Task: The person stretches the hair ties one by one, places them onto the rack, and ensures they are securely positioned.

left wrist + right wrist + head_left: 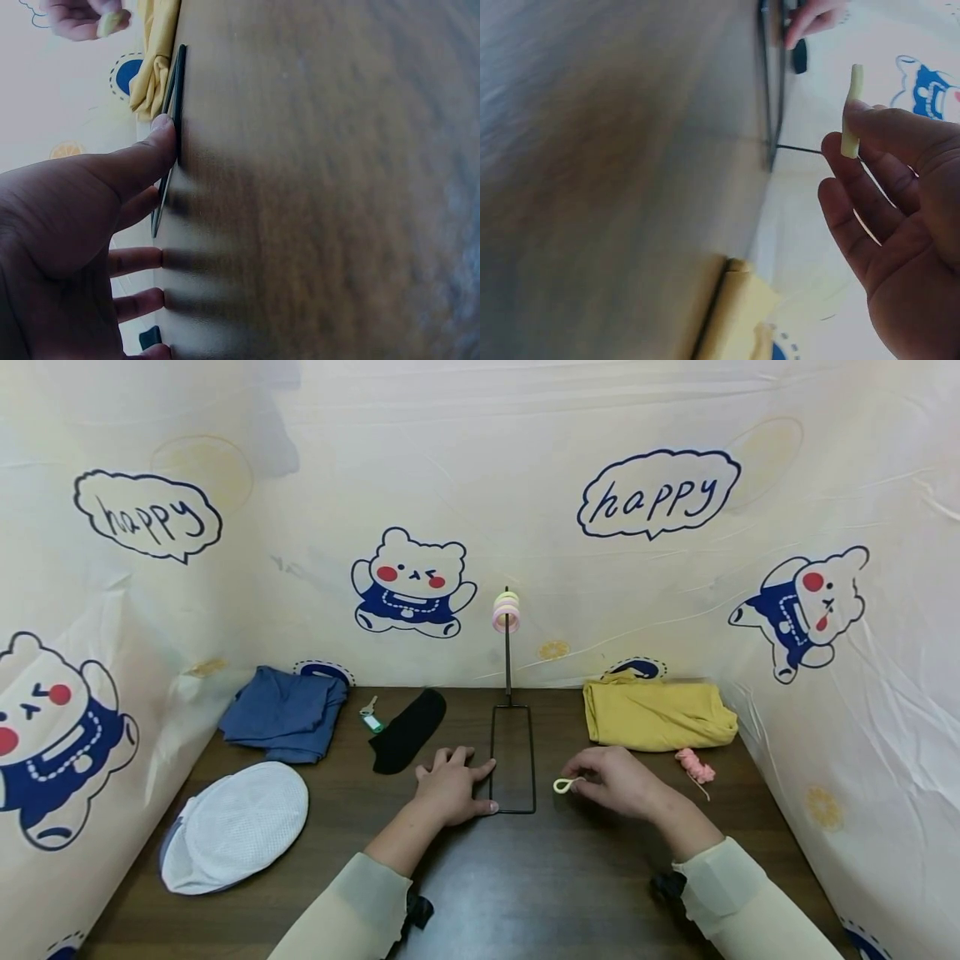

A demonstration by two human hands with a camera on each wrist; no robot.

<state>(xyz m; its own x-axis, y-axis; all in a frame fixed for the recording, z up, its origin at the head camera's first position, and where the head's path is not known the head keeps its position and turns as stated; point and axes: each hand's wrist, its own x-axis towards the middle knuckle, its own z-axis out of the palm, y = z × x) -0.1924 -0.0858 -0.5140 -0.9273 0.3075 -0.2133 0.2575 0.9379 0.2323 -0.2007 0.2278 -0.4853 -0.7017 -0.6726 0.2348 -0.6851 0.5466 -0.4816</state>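
Note:
A black wire stand has a rectangular base lying on the table and a thin upright rod at its back. Several pastel hair ties hang together near the rod's top. My left hand is spread beside the base, its thumb and index finger resting on the near and left wires. Right of the base, my right hand pinches a pale yellow hair tie between thumb and fingers, above the table. In the right wrist view this hair tie shows edge-on.
Left of the stand lie a black sock, a key with a green tag, folded blue cloth and a white cap. To the right are folded yellow cloth and a small pink bundle. A printed sheet hangs behind.

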